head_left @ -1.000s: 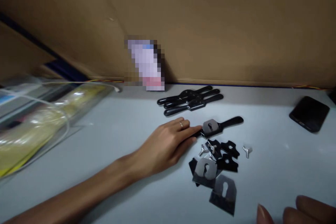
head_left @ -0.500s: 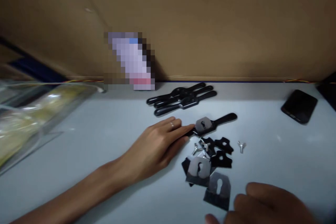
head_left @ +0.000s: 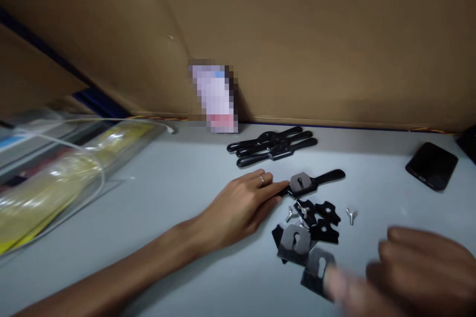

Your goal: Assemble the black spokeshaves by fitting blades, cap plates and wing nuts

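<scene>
Just right of centre, a black spokeshave (head_left: 316, 182) slanted toward upper right from the nearer left hand (head_left: 247, 198), fingers closed on its handle; whether the blurred right hand (head_left: 416, 270) gripped anything, I couldn't tell.

Left hand (head_left: 241, 203) grips black two-handled tool (head_left: 330, 177)

A gray slotted metal plate (head_left: 307, 181) lies on the tool, right of the fingertips; three similar black tools (head_left: 283, 149) lie beyond the hand. The thumb of the blurred right hand (head_left: 416, 272) overlaps a gray-and-black slotted plate (head_left: 313, 278), contact unclear; beyond its curled fingers lies a silver wing screw (head_left: 351, 217).
</scene>
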Available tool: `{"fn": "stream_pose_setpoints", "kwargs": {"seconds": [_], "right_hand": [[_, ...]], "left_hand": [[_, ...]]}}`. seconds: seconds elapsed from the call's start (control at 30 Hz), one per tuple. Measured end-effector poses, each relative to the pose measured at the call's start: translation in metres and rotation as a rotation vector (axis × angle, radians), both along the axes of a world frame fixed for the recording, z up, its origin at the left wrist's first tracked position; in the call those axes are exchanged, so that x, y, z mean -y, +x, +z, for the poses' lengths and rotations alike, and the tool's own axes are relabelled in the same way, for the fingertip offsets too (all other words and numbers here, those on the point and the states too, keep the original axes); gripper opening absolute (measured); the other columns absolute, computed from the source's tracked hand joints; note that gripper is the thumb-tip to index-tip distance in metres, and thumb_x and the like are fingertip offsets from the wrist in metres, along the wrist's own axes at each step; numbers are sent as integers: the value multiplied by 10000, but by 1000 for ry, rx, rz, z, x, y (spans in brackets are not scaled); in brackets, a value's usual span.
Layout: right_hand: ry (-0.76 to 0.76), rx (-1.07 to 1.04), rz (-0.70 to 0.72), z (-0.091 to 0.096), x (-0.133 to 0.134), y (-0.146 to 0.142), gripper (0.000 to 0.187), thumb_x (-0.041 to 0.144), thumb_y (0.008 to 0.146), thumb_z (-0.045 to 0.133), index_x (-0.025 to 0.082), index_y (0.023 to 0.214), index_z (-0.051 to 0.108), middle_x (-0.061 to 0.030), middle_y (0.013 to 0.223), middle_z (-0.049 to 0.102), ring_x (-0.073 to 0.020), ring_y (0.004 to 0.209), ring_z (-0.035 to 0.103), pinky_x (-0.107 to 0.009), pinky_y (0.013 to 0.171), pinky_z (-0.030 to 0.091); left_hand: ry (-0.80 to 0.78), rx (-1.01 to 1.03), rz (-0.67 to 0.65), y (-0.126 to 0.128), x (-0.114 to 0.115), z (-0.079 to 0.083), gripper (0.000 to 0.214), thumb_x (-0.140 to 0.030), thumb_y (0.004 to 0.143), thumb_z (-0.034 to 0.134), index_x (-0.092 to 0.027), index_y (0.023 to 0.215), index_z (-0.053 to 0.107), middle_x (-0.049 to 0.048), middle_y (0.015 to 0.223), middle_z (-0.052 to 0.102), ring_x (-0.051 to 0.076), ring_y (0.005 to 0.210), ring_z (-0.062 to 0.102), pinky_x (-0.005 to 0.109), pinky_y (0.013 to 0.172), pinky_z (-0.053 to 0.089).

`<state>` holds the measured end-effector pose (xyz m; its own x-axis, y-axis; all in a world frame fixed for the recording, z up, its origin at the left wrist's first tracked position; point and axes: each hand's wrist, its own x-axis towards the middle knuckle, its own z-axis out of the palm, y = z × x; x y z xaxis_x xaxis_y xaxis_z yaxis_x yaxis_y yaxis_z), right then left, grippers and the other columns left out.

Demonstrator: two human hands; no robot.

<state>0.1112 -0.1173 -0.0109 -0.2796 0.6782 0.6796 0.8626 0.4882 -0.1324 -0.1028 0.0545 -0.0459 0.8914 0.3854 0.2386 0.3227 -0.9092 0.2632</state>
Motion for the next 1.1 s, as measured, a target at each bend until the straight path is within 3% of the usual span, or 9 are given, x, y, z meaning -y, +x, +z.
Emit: {"fn": "stream_pose_setpoints", "kwargs": {"seconds": [0.07,0.17,0.3,0.43,0.53,0.67,0.73,0.9,1.1], "right_hand": [[36,-5,35,5,-26,10,323,27,898,524,219,1072,716,31,591,538,-142,509,462,-309,500,379],[-111,-64,-48,-5,-61,25,225,112,953,541,206,1039,727,-35,780,660,-188,720,588,-333,637,475],[-334,-96,-98,-24,-84,33,234,245,965,611,240,1184,693,-80,1040,689,-249,971,611,-467,874,502],[-488,-132,-38,-28,-91,26,164,233,938,644,256,1090,700,-69,1103,685,-247,1043,613,-487,953,465],[-539,-331,-17,-24,-94,25,33,254,907,650,233,903,676,-59,1027,692,-237,1000,627,-454,921,476],[-479,-673,-198,-13,-96,39,188,390,844,693,213,798,649,-40,831,669,-207,792,608,-402,777,485],[-535,-775,-241,-7,-94,47,234,425,805,725,205,778,650,-23,745,648,-176,690,578,-362,689,472],[-893,-768,-116,-4,-81,45,211,375,740,770,198,737,654,2,647,628,-128,535,524,-284,503,409],[-909,-730,-66,-10,-73,36,72,270,799,679,204,773,691,7,639,627,-128,535,556,-262,485,416]], "left_hand": [[8,-13,10,1,0,1,376,-248,1050,371,-154,1303,632,63,849,622,210,777,563,341,677,500],[13,-6,12,3,2,1,371,-233,1041,381,-163,1309,629,61,850,617,213,784,563,344,684,498],[18,-4,2,5,4,2,351,-204,1027,394,-156,1248,662,66,837,613,225,785,566,351,671,490],[46,24,-8,9,5,1,329,-182,1013,406,-166,1192,682,71,838,616,224,777,563,347,662,485],[59,28,-23,11,6,1,325,-159,992,432,-174,1209,673,71,858,630,225,787,568,348,670,484],[94,3,-10,10,5,2,332,-140,962,460,-166,1220,667,75,872,641,229,794,564,359,685,475],[102,-1,25,8,2,1,326,-143,963,450,-158,1199,675,79,871,644,232,787,556,362,672,467],[130,9,128,4,-8,-1,329,-175,982,429,-133,1183,686,95,862,626,251,822,539,383,692,476],[106,-8,193,2,-11,-2,331,-206,1001,429,-147,1198,688,101,924,578,251,869,547,388,709,509]]}}
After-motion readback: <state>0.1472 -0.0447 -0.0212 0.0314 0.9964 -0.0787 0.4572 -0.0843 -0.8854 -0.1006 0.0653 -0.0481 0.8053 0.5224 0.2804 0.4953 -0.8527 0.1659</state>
